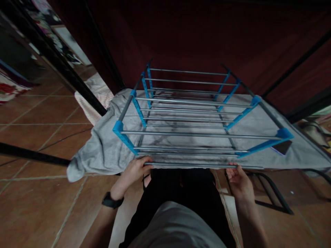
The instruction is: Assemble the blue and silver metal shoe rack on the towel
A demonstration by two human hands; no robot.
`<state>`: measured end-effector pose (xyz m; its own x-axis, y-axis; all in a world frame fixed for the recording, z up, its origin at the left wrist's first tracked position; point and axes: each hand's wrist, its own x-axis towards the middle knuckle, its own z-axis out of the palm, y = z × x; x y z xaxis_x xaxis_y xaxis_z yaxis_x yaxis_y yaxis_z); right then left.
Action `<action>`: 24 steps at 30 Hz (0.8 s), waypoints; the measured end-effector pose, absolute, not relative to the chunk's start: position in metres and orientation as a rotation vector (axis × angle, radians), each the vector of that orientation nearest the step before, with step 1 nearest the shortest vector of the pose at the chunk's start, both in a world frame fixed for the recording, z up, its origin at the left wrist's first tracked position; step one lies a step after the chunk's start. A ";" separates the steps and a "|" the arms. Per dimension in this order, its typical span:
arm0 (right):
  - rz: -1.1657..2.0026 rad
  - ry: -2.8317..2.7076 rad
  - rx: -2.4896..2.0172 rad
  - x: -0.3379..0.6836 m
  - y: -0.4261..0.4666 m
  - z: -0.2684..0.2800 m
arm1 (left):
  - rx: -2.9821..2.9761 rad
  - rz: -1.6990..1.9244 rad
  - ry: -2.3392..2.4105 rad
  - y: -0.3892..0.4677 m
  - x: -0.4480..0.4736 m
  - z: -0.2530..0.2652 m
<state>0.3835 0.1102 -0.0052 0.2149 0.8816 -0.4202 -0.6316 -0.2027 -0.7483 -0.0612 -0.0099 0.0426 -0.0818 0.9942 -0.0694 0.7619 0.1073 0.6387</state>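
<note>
A rack of grey metal rods and blue plastic connectors lies on a grey cloth spread in front of me. A loose metal rod runs along the rack's near edge. My left hand, with a dark watch on the wrist, grips the rod's left end. My right hand holds the rod near its right end.
Terracotta floor tiles surround the cloth. Black frame bars slant at the left and right. A dark red fabric wall rises behind the rack. A black metal piece lies on the floor at the right. A small dark object sits by the right blue corner.
</note>
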 end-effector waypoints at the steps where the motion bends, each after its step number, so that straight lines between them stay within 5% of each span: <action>1: 1.416 -0.289 -1.106 0.384 0.111 -0.007 | 1.669 0.664 1.882 -0.010 -0.064 0.043; 24: 1.472 -0.145 -1.214 0.405 0.112 -0.051 | 0.609 1.418 1.440 -0.007 -0.021 0.066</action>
<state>0.4054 0.1125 -0.0510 0.2017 0.7886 -0.5808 -0.6603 -0.3285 -0.6753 -0.0206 -0.0070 0.0660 -0.3881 0.8743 -0.2916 -0.2777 0.1907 0.9415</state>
